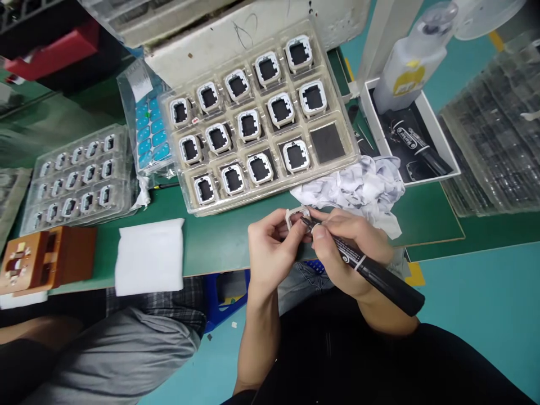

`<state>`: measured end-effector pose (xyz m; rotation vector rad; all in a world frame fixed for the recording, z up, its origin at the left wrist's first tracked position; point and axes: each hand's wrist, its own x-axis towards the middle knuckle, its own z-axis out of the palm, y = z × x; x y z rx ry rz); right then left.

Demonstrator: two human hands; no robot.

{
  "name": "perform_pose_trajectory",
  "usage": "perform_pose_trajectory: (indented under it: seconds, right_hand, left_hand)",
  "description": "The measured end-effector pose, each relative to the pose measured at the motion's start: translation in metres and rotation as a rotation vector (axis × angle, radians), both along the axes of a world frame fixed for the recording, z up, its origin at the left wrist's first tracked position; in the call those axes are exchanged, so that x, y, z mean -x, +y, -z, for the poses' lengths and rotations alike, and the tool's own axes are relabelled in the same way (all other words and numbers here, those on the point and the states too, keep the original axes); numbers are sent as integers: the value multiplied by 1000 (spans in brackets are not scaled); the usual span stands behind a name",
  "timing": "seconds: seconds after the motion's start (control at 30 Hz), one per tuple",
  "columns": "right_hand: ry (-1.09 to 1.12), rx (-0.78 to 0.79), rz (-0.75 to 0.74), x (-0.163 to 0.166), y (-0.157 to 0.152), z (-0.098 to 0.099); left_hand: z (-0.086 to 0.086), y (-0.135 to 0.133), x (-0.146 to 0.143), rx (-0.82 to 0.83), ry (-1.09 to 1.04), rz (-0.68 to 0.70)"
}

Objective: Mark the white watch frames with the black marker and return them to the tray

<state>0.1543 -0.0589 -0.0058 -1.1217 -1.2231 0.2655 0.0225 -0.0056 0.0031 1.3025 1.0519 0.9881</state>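
My left hand (270, 242) is closed on a small white square frame part (296, 215), held just past the table's near edge. My right hand (350, 247) grips a black marker pen (371, 270), its tip touching the frame part. Just behind my hands lies a clear plastic tray (270, 194) with several of the same white frames seated in pockets; one pocket (327, 142) at the right holds only a dark insert.
A crumpled white cloth (358, 188) lies right of my hands. A white pad (149, 256), a brown wooden jig (42, 259) and a second tray of parts (76, 177) sit at left. A white box (411, 135) with a bottle (411, 62) stands at back right. Another person's knee (126, 349) is at lower left.
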Motion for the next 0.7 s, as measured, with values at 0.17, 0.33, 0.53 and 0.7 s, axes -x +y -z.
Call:
perform_pose_trajectory:
  seconds: [0.17,0.33,0.53,0.7]
  right_hand:
    - [-69,28,19,0,-2,-1]
    - [-35,22,5,1,-3,2]
    - [9,14,-7,1,-5,4]
    - [38,10,-13,3,-5,6]
  left_hand:
    - [0,-1,0,2,-36,11]
    - [-6,0,0,95,-50,28]
    - [-12,2,-1,208,-63,39]
    - [-12,2,4,287,-116,46]
